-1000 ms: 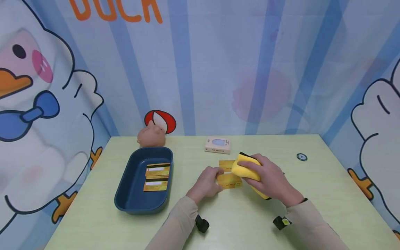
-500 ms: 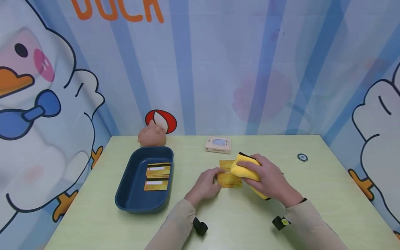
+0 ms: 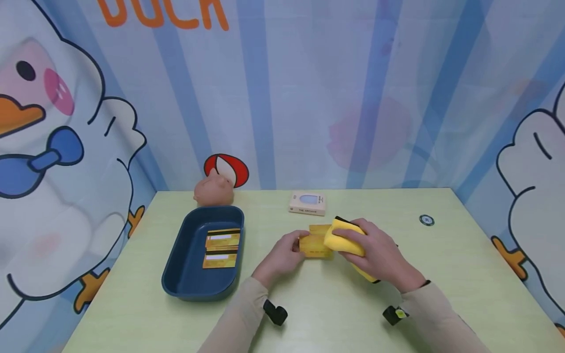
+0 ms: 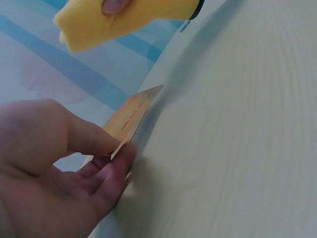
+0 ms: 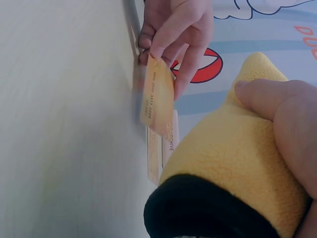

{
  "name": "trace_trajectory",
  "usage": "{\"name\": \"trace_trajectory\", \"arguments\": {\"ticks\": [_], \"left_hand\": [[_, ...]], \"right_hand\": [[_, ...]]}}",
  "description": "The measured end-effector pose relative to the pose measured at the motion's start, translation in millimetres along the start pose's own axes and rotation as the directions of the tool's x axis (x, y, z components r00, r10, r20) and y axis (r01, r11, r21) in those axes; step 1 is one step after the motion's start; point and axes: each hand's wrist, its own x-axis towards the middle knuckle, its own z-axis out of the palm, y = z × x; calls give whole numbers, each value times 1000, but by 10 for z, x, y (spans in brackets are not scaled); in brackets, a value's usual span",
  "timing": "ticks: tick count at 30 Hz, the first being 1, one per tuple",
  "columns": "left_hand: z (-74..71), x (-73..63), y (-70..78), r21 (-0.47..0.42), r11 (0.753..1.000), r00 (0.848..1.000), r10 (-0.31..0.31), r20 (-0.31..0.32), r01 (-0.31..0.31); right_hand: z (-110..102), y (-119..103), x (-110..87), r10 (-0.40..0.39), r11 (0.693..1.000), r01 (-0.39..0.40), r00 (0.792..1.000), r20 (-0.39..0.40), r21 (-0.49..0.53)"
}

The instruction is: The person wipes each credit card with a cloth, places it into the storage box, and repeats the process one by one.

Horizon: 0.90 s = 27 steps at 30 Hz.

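Note:
My left hand (image 3: 282,255) pinches a gold bank card (image 3: 315,247) by its left end between thumb and fingers. In the left wrist view this card (image 4: 132,116) is tilted up off the table. Behind it a second gold card (image 3: 319,228) lies flat, partly covered by the raised one. My right hand (image 3: 377,250) grips a folded yellow cloth (image 3: 346,240) with black edging, just right of the cards. The right wrist view shows the cloth (image 5: 228,148) bunched under the fingers, apart from the pinched card (image 5: 159,101).
A dark blue tray (image 3: 176,267) at the left holds two gold cards (image 3: 220,259), stripe side up. A pink pig figure (image 3: 215,190) stands behind it. At the back are a small pale box (image 3: 307,203) and, farther right, a round chip (image 3: 426,220).
My left hand has taken hold of the nearer card, lifted it and drawn it slightly left and back. My right hand with the cloth has barely shifted.

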Motion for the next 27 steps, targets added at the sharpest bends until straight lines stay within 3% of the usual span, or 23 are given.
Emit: {"name": "trace_trajectory", "arguments": {"ticks": [5,7,12,27], "left_hand": [[-48,-8,-40,-225,974,999,-33,10,34],[-62,-20,-50,-267,963,999,-40,5,40],[-117,-58,-30,-312,950,999,-37,-3,34],[-226,-183,162,-385,921,995,86,42,-63]], "right_hand": [[19,-41,55,-8,1000,8,1000,2,10],[35,-70,90,-15,1000,15,1000,7,17],[86,-136,173,-56,998,55,998,10,30],[196,-354,438,-181,982,180,983,11,54]]}}
